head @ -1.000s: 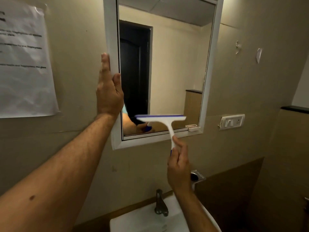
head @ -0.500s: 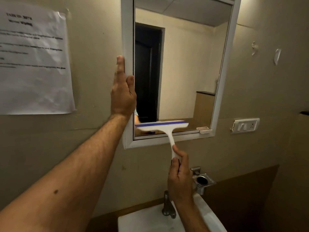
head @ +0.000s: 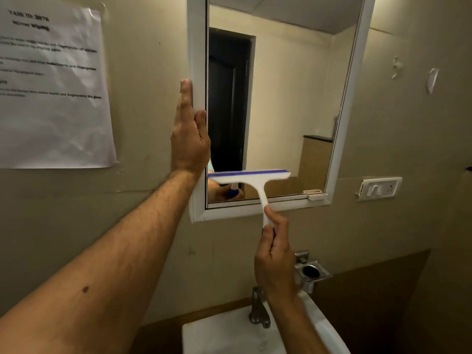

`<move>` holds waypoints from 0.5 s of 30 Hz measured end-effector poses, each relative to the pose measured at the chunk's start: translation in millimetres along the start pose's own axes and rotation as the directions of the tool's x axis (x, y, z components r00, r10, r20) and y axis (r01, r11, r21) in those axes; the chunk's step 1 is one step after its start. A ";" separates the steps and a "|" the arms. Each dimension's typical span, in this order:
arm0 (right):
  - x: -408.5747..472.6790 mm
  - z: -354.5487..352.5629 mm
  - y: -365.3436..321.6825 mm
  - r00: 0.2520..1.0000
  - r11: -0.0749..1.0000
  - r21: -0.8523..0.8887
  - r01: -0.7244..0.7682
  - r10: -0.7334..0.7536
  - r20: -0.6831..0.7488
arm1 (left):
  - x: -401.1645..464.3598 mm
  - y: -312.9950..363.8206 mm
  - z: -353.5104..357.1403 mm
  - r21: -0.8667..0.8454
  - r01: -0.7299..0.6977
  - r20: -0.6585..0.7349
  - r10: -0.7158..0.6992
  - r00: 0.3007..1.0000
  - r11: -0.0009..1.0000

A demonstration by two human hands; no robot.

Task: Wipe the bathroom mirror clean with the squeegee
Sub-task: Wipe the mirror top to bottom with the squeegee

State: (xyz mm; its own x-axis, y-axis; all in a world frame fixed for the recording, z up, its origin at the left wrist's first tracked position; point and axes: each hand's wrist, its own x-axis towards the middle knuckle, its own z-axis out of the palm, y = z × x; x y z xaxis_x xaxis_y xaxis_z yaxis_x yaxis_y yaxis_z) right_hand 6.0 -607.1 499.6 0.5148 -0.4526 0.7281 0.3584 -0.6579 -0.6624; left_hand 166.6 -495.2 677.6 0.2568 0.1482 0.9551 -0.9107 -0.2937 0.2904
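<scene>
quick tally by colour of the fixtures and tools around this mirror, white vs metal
White: 4 - white-framed wall mirror, white squeegee with blue blade strip, white wall switch plate, white ceramic sink
Metal: 2 - steel tap, chrome square wall holder
Total: 6

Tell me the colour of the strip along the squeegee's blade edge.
Blue-purple, running along the top of the white plastic squeegee held in the right hand; the head view shows it.

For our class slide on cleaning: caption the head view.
Right hand holds the squeegee low on the mirror; left hand steadies its frame.
</scene>
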 end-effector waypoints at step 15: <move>-17.4 -1.5 10.7 0.999 0.999 -0.019 -0.029 0.030 0.039 | -1.6 -4.8 -0.7 -0.062 0.070 0.025 -0.068 0.997 0.996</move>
State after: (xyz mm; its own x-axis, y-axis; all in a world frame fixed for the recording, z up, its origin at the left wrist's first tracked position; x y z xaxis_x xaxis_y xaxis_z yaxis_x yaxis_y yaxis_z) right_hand -0.2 -607.1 480.1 0.5555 -0.4482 0.7004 0.3280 -0.6559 -0.6798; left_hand 170.4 -493.4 674.6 0.3262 0.1441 0.9343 -0.9090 -0.2235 0.3518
